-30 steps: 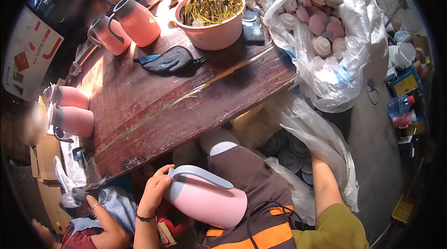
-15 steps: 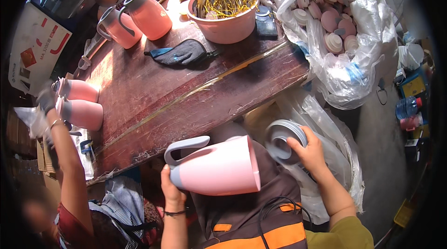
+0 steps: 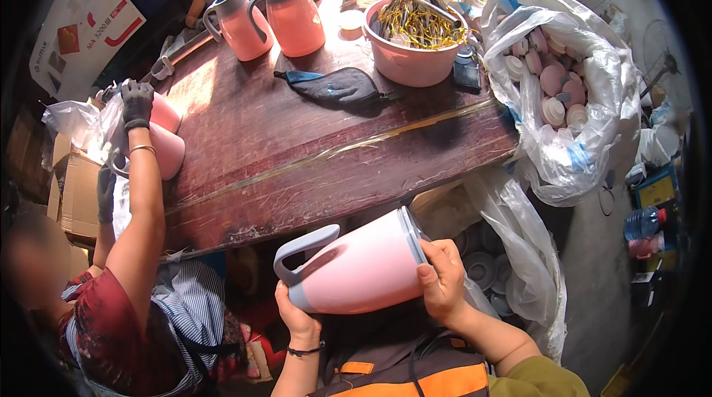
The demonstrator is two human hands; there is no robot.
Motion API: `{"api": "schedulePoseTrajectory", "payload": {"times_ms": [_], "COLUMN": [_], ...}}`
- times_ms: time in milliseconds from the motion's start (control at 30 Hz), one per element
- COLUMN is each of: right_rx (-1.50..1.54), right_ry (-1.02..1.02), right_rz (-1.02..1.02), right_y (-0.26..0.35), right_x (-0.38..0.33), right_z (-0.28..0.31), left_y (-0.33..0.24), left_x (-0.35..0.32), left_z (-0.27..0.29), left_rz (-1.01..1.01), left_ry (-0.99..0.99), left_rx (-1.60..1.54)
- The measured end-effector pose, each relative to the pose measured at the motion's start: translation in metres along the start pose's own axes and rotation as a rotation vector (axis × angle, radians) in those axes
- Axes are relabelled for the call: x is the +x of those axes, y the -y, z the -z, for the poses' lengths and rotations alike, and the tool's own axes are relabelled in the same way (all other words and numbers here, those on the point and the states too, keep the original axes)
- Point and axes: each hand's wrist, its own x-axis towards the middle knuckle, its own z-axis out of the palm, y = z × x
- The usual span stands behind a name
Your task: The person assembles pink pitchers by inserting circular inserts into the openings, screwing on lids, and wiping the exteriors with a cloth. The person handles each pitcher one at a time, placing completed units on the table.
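The pink jug (image 3: 363, 267) is held sideways above the person's lap, just in front of the near edge of the wooden table (image 3: 252, 182), with its grey collar end to the left and its base end to the right. The left hand (image 3: 298, 317) supports the collar end from below, the fingers partly hidden behind it; the grey handle (image 3: 300, 245) projects upward beside this hand. The right hand (image 3: 446, 282) is closed against the base end, thumb toward the viewer, and bears on the grey base disc (image 3: 412, 232) seated at the rim; whether the disc is fully engaged cannot be told. Below the table edge, to the right, a clear plastic bag (image 3: 535, 256) contains grey discs (image 3: 480, 271). On the table stand a pink basin (image 3: 415, 65) filled with black and yellow strips and, to its left, two upright pink jugs (image 3: 297, 22). At the left edge, a co-worker's gloved hand (image 3: 138, 104) is at another pair of pink jugs (image 3: 169, 152).
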Motion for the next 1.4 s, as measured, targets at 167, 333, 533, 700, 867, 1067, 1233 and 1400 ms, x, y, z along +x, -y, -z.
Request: {"api": "schedulePoseTrajectory", "payload": {"times_ms": [167, 333, 533, 700, 867, 1067, 1233, 1400], "right_rx": [0.001, 0.161, 0.945, 0.412, 0.566, 0.459, -0.273, -1.005], "right_ry": [0.104, 0.118, 0.102, 0.471, 0.500, 0.619, -0.156, -0.241], "right_rz": [0.343, 0.227, -1.012, -0.100, -0.664, -0.743, -0.052, -0.284], "right_y": [0.000, -0.009, -0.032, -0.032, -0.022, -0.056, -0.127, -0.228], "right_x": [0.001, 0.012, 0.019, 0.020, 0.019, 0.030, 0.151, 0.235], "right_z": [0.011, 0.002, -0.029, 0.008, 0.017, 0.024, 0.123, 0.255], "left_y": [-0.004, -0.016, -0.088, -0.068, -0.039, -0.100, -0.128, -0.087], "left_x": [0.018, 0.011, 0.004, 0.034, 0.034, 0.037, 0.042, 0.042], "left_z": [0.016, 0.011, -0.013, -0.001, 0.018, -0.010, -0.030, -0.065], "left_rz": [0.270, 0.011, -0.869, 0.003, -0.098, -0.383, -0.188, -0.285], "left_ry": [0.017, 0.060, 0.435, 0.162, 0.204, 0.470, 0.760, 0.994], "left_rx": [-0.114, -0.064, 0.887, 0.083, 0.076, 0.562, 0.750, 1.287]}}
